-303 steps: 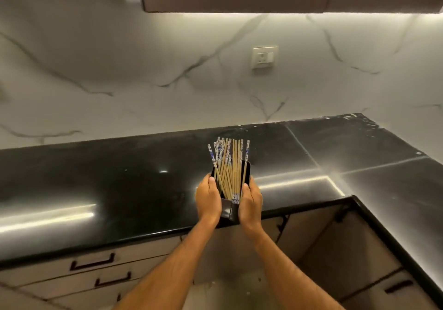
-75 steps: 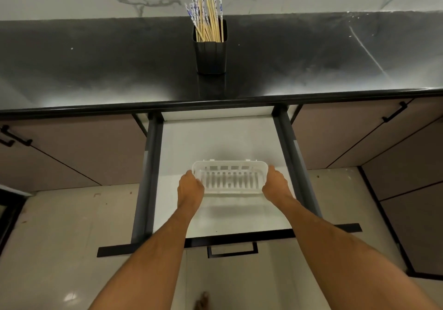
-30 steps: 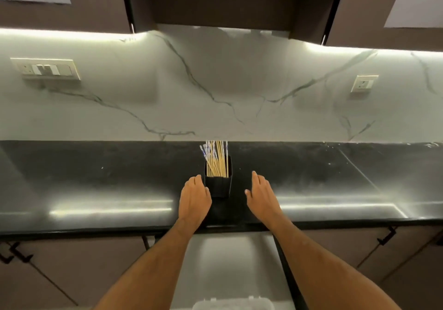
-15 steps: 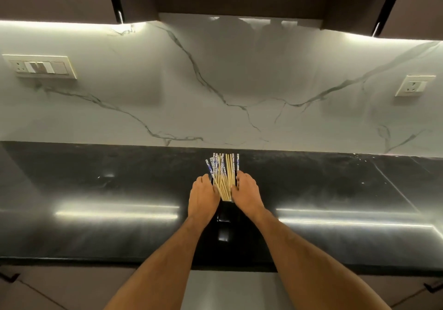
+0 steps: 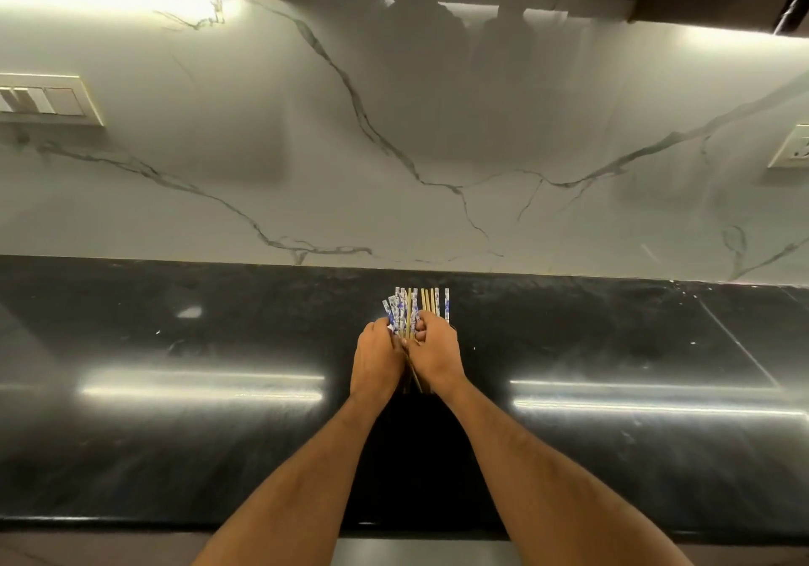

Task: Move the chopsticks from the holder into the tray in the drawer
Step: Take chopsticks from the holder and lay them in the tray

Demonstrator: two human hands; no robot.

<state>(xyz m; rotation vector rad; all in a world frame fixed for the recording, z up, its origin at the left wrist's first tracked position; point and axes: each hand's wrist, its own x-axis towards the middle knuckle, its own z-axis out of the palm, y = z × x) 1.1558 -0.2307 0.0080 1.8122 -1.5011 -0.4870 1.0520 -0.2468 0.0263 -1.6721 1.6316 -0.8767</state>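
A bundle of wooden chopsticks [image 5: 416, 309] with blue-and-white patterned tops stands upright in the middle of the black countertop [image 5: 175, 434]. My left hand [image 5: 376, 357] and my right hand [image 5: 437, 355] are pressed together around the bundle, fingers curled round the sticks just below their tops. The black holder is hidden behind my hands and merges with the dark counter. A pale strip of the open drawer [image 5: 420, 552] shows at the bottom edge; the tray is out of view.
A white marble backsplash [image 5: 394, 150] rises behind the counter. A switch plate [image 5: 43, 99] sits on it at the left and a socket [image 5: 792, 145] at the right. Dark wall cabinets hang overhead.
My hands have drawn together from either side of the holder and closed round the chopsticks. The view has tilted up, so less of the drawer shows.
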